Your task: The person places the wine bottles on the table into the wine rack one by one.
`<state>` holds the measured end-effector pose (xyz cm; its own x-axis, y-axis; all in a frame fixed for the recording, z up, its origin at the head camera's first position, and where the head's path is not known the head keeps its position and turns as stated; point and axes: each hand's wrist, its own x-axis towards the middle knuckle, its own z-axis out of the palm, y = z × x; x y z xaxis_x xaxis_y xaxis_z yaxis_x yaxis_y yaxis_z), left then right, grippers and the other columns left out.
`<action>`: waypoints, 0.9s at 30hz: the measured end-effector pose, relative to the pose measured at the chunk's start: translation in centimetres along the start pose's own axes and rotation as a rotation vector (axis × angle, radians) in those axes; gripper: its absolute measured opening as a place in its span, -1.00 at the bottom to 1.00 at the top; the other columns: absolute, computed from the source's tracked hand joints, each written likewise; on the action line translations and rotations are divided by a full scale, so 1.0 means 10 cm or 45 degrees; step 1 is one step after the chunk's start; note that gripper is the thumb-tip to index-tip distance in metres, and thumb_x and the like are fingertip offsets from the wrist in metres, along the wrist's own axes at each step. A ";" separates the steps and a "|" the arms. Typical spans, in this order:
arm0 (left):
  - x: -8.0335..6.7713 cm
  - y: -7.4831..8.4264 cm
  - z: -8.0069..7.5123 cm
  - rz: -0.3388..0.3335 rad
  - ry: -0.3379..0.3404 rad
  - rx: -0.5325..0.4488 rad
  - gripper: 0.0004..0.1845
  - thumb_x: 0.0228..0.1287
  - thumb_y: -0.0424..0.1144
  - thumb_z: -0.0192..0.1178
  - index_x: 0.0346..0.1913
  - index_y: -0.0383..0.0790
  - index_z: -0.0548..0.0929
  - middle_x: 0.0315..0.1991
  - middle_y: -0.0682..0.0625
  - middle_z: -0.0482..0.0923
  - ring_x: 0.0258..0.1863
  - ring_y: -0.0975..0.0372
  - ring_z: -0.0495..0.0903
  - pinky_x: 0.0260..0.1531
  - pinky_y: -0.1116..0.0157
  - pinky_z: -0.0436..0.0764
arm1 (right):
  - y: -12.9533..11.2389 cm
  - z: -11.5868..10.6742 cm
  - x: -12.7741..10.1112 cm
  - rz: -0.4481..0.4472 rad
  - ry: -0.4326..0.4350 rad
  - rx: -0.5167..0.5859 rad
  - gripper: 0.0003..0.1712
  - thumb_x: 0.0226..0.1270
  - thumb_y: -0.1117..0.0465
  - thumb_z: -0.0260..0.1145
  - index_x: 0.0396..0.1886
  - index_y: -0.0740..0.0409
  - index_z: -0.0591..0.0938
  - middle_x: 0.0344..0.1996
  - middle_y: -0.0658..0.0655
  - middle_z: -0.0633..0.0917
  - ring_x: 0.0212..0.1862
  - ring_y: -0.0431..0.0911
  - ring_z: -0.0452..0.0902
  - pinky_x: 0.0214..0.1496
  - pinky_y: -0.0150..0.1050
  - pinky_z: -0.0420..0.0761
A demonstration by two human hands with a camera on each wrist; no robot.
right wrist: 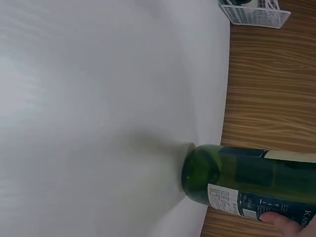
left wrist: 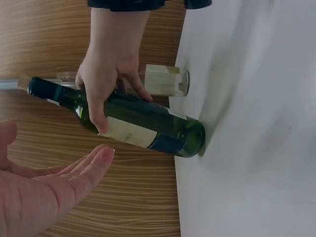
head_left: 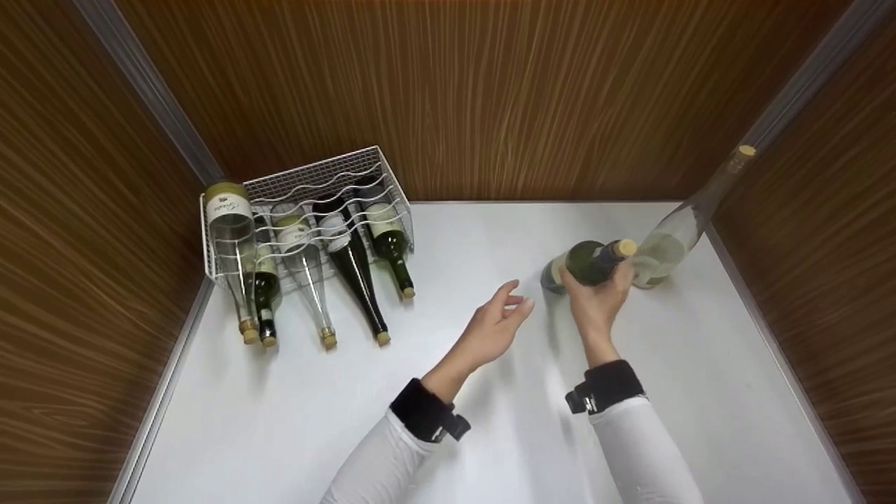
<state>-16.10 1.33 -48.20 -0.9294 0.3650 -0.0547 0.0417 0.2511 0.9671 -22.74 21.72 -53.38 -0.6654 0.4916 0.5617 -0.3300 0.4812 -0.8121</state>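
My right hand (head_left: 598, 297) grips a green wine bottle (head_left: 584, 264) around its shoulder; the bottle stands tilted with its base on the white table (head_left: 490, 392). The left wrist view shows the same green bottle (left wrist: 133, 123) with the right hand (left wrist: 106, 74) wrapped over it, and the right wrist view shows the bottle's base (right wrist: 237, 177) on the table. My left hand (head_left: 498, 325) hovers open just left of the bottle, palm turned toward it, touching nothing. A clear bottle (head_left: 682, 227) stands right behind the green one.
A white wire rack (head_left: 308, 210) at the back left holds several bottles lying with their necks toward me. Wooden walls (head_left: 490, 91) close in the table on three sides. The clear bottle stands by the right wall.
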 end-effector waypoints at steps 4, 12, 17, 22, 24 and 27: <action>0.08 0.10 0.07 -0.011 0.026 -0.112 -0.34 0.54 0.12 -0.11 0.51 -0.18 0.16 0.20 -0.09 0.49 0.06 0.13 0.59 0.04 0.20 0.56 | 0.06 0.14 -0.07 -0.206 0.062 -0.007 -0.17 -0.19 0.35 0.65 0.16 0.29 0.49 -0.02 0.23 0.51 0.11 0.02 0.35 0.23 -0.09 0.29; 0.22 0.18 0.15 -0.116 0.054 -0.602 -0.31 0.57 -0.01 -0.10 0.51 -0.37 0.02 0.10 -0.30 0.52 -0.04 0.05 0.65 -0.08 0.28 0.64 | 0.06 0.28 -0.25 -0.222 -0.005 -0.116 -0.26 -0.05 0.42 0.56 0.16 0.24 0.41 0.03 0.21 0.43 0.15 0.02 0.33 0.27 -0.12 0.34; 0.25 0.17 0.13 -0.145 0.023 -0.836 -0.40 0.60 -0.06 -0.13 0.46 -0.39 0.09 -0.03 -0.33 0.56 -0.13 -0.02 0.68 -0.15 0.21 0.67 | 0.02 0.31 -0.40 -0.261 -0.111 -0.176 -0.23 -0.06 0.55 0.46 0.20 0.22 0.38 0.08 0.26 0.38 0.21 0.08 0.34 0.35 -0.10 0.32; 0.27 0.15 0.09 -0.205 -0.031 -1.009 -0.52 0.57 -0.06 -0.06 0.29 -0.37 0.32 0.00 -0.32 0.54 -0.26 0.04 0.72 -0.20 0.21 0.69 | 0.00 0.34 -0.51 -0.409 -0.200 -0.216 -0.21 -0.09 0.55 0.36 0.22 0.21 0.35 0.12 0.31 0.35 0.22 0.15 0.33 0.30 -0.04 0.39; 0.27 0.15 0.07 -0.227 -0.039 -1.041 -0.54 0.54 -0.11 0.00 0.26 -0.41 0.36 0.01 -0.33 0.55 -0.32 0.10 0.73 -0.22 0.25 0.69 | 0.00 0.34 -0.55 -0.424 -0.225 -0.221 -0.26 0.01 0.49 0.38 0.23 0.16 0.34 0.13 0.30 0.34 0.23 0.16 0.32 0.27 -0.01 0.41; 0.28 0.14 0.03 -0.249 -0.020 -1.052 -0.61 0.49 -0.25 0.08 0.15 -0.54 0.45 -0.08 -0.32 0.56 -0.41 0.18 0.70 -0.28 0.33 0.68 | 0.00 0.35 -0.57 -0.419 -0.275 -0.236 -0.28 0.06 0.49 0.35 0.23 0.12 0.33 0.16 0.29 0.33 0.25 0.15 0.30 0.26 0.00 0.42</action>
<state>-18.49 3.01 -47.05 -0.8866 0.3973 -0.2370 -0.4060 -0.4226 0.8103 -21.26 16.36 -57.16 -0.6759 0.1366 0.7242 -0.4355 0.7187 -0.5420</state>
